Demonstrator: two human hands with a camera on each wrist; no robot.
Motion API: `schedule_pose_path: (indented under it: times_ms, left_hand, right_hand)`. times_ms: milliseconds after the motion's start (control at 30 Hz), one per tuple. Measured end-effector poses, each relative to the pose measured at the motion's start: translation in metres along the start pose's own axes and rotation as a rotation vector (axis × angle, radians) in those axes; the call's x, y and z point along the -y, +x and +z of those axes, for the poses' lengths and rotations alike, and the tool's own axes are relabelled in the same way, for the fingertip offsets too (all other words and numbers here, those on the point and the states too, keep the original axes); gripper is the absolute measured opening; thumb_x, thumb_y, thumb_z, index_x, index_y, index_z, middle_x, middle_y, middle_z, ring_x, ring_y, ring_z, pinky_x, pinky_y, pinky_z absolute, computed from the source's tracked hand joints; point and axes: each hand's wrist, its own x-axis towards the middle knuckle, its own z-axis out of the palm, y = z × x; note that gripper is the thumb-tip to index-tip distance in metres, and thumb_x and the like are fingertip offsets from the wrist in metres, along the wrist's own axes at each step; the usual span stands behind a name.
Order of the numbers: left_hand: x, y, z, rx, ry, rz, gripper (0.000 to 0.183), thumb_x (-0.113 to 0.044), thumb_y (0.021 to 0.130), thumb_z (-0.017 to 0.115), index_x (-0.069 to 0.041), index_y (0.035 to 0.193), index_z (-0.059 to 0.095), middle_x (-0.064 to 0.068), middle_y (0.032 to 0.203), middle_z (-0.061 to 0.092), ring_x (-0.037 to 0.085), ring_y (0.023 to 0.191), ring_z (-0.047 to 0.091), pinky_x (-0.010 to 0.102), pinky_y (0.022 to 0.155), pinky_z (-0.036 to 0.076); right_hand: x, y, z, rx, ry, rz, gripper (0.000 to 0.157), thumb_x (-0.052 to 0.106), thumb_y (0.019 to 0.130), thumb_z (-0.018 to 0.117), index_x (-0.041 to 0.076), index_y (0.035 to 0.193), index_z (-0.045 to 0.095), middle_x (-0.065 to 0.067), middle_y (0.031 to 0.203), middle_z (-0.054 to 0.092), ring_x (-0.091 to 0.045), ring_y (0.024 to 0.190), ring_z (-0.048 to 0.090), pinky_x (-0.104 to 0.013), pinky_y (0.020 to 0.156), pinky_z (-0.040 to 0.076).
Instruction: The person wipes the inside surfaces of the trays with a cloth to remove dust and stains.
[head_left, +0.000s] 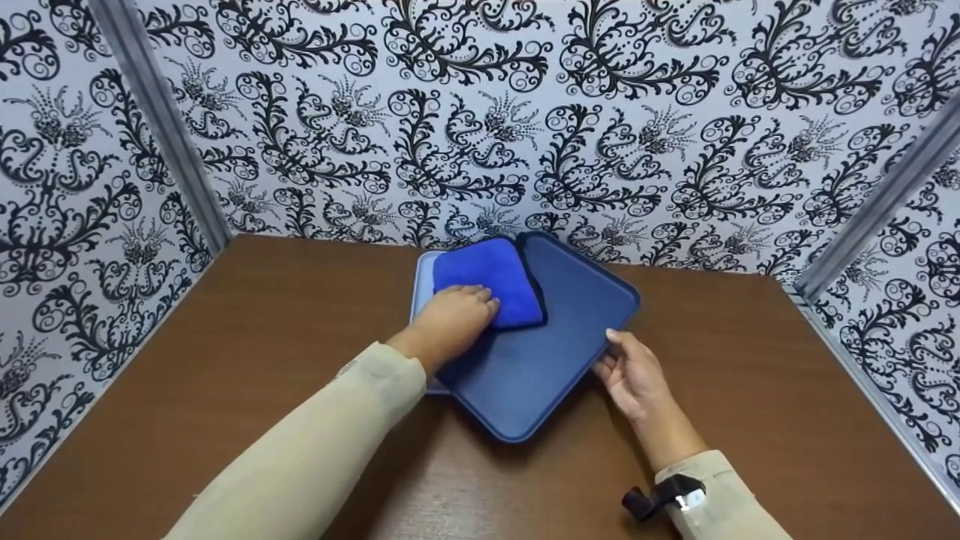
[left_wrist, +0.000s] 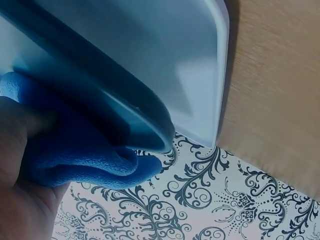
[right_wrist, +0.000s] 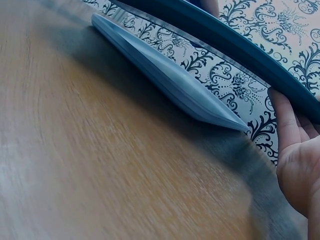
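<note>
In my right hand (head_left: 634, 375) is the edge of a dark blue tray (head_left: 517, 382), thumb on the rim and fingers beneath. The tray is raised and tilted, its inner face toward the head camera. My left hand (head_left: 457, 315) holds a folded bright blue cloth (head_left: 487, 270) with a dark border against the tray's upper left part. In the left wrist view, the thumb lies over the cloth (left_wrist: 85, 145). A light blue tray (head_left: 424, 281) lies on the table, mostly hidden behind the dark one; the right wrist view shows a gap between the trays.
Both trays are over a brown wooden table (head_left: 300, 315). Patterned black-and-white walls (head_left: 480, 150) stand behind and at both sides, with grey metal posts (head_left: 161, 120) at the corners. A dark strap (head_left: 660, 499) hangs at the right sleeve.
</note>
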Motion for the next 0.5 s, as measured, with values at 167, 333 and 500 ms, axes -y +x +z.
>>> schedule_pose_path:
  times_ms: [167, 333, 500]
  left_hand:
    - [-0.006, 0.003, 0.003, -0.032, -0.052, -0.087, 0.035, -0.005, 0.102, 0.053, -0.001, 0.134, 0.064, 0.016, 0.135, 0.069, 0.031, 0.13, 0.064, 0.044, 0.111, 0.052]
    - [-0.013, 0.009, 0.003, -0.078, -0.133, -0.199, 0.021, -0.005, 0.101, 0.054, -0.004, 0.115, 0.071, 0.015, 0.119, 0.075, 0.032, 0.113, 0.072, 0.047, 0.096, 0.059]
    - [-0.02, 0.014, 0.003, -0.123, -0.261, -0.288, 0.012, -0.009, 0.101, 0.057, -0.005, 0.096, 0.068, 0.015, 0.099, 0.076, 0.036, 0.094, 0.074, 0.053, 0.08, 0.061]
  right_hand:
    - [-0.001, 0.0, 0.001, 0.004, -0.001, -0.009, 0.04, 0.003, 0.108, 0.037, 0.006, 0.089, 0.071, -0.006, 0.087, 0.078, -0.017, 0.08, 0.078, -0.028, 0.074, 0.064]
    - [-0.003, -0.001, 0.003, 0.014, -0.004, -0.015, 0.04, 0.003, 0.108, 0.036, 0.007, 0.088, 0.071, -0.006, 0.087, 0.079, -0.017, 0.08, 0.078, -0.028, 0.073, 0.064]
    - [-0.004, -0.002, 0.004, 0.01, -0.011, -0.027, 0.04, 0.003, 0.108, 0.037, 0.007, 0.089, 0.071, -0.006, 0.088, 0.079, -0.016, 0.08, 0.078, -0.028, 0.073, 0.064]
